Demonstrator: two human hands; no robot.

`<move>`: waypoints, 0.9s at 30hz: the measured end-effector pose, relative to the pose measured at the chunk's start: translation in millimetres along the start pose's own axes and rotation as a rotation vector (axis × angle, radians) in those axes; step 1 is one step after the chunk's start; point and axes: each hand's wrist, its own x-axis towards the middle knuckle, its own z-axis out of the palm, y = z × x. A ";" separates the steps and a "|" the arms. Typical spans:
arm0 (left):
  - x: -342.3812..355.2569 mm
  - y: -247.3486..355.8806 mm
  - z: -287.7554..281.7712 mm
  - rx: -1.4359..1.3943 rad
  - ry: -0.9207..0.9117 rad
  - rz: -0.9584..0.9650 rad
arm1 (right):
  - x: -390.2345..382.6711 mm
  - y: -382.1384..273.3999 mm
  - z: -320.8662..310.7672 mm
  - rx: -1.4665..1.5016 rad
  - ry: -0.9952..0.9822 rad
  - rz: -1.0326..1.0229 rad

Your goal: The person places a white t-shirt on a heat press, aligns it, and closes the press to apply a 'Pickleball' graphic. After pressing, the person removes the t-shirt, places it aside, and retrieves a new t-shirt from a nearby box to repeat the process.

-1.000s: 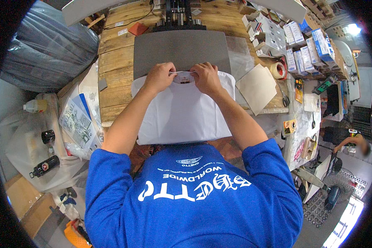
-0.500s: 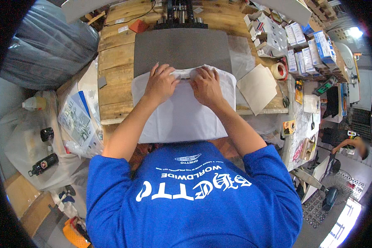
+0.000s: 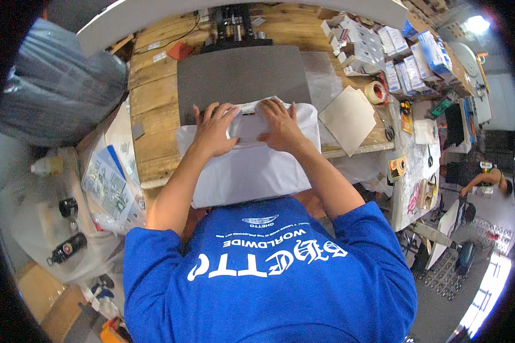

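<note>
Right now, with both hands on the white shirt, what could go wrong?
1. Fabric looks rumpled near the collar of the white shirt, between the left hand and right hand; pressing there might set creases.
2. The two hands could pull unevenly, skewing the shirt on the gray platen.
3. The shirt's near edge lies close to the wearer's blue T-shirt; leaning in might drag it.

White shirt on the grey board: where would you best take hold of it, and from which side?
Probably by the neckline of the white shirt, pinched from above on either side of the dark label: the cloth lies spread over the grey board, and that far edge offers a fold to pinch. The left hand and right hand rest near it.
</note>
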 end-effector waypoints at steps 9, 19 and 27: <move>14.4 -7.8 -1.4 0.046 0.036 0.111 | -24.5 17.0 -38.5 0.178 0.452 0.041; 43.8 -62.5 10.2 -0.235 0.120 -0.083 | -180.5 327.5 -230.8 0.039 0.918 0.259; 3.2 -27.9 62.5 0.160 0.501 -0.650 | -241.9 549.9 -418.4 -0.154 1.122 0.446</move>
